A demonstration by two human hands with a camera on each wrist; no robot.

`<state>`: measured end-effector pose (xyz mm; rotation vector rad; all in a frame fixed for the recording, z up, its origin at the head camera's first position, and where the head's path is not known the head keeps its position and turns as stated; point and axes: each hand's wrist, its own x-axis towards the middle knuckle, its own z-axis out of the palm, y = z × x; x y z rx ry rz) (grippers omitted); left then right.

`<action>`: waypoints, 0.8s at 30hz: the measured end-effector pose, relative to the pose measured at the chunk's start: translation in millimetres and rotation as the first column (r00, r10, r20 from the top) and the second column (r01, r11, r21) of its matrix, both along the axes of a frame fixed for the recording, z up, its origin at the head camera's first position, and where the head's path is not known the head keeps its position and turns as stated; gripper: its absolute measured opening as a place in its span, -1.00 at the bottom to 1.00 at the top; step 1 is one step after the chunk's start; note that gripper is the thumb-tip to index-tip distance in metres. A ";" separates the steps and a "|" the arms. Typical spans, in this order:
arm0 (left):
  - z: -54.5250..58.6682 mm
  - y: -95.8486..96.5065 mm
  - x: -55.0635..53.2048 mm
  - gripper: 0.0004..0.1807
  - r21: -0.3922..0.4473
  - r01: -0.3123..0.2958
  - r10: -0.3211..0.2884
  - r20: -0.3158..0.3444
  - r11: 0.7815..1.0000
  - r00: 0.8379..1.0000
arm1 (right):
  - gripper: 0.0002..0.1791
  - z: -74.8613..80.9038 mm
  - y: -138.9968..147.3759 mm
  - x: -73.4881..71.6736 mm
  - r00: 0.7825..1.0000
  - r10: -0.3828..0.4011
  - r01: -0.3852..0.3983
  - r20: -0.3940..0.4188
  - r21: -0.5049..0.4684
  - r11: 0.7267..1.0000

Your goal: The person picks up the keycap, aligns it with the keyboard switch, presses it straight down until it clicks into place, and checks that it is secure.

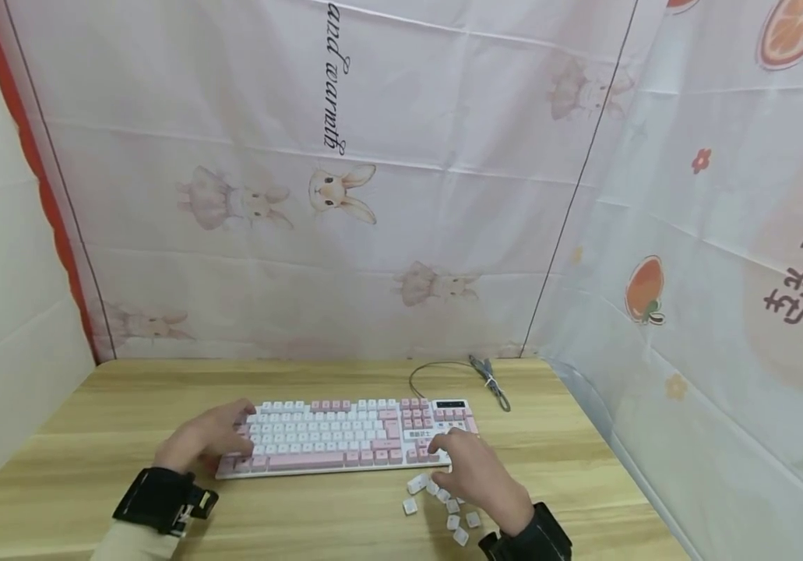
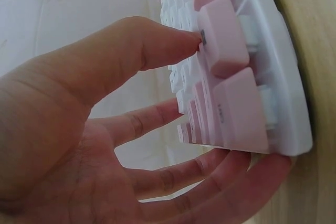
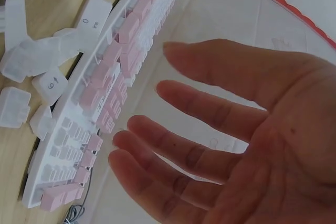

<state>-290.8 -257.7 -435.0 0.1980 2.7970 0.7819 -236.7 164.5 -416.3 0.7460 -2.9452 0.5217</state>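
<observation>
A white and pink keyboard point(image 1: 324, 438) lies on the table. My left hand point(image 1: 206, 434) grips its left end. In the left wrist view the thumb touches a pink corner keycap point(image 2: 223, 38), and the other fingers lie along the end's side edge. My right hand point(image 1: 474, 470) hovers over the number pad end with its fingers relaxed and nothing between them. In the right wrist view the number pad point(image 3: 59, 153) has bare key switches with pink keycaps round them. Several loose white keycaps point(image 1: 417, 484) lie in front of that end, one marked 0 Ins point(image 3: 94, 20).
A grey cable point(image 1: 491, 380), tied in a bundle, lies behind the keyboard at the right. The wooden table point(image 1: 289, 518) is bordered by a printed cloth backdrop point(image 1: 401, 234) behind it and further cloth at both sides.
</observation>
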 end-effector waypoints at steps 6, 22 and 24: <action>1.1 0.3 -0.5 -0.27 -0.015 -0.001 0.001 -0.002 1.000 1.000 | -0.69 -1.6 0.5 -1.4 0.999 0.022 -0.022 0.023 -0.005 1.000; 1.7 1.4 -0.6 -0.27 -0.038 0.009 -0.009 -0.005 0.999 1.000 | -0.69 -26.8 -27.4 0.2 0.999 0.034 -0.034 0.027 -0.016 0.999; 1.9 1.8 -0.5 -0.27 -0.035 0.011 -0.011 -0.002 0.999 1.000 | -0.67 -29.5 -29.1 0.6 1.000 0.031 -0.031 0.006 -0.006 1.000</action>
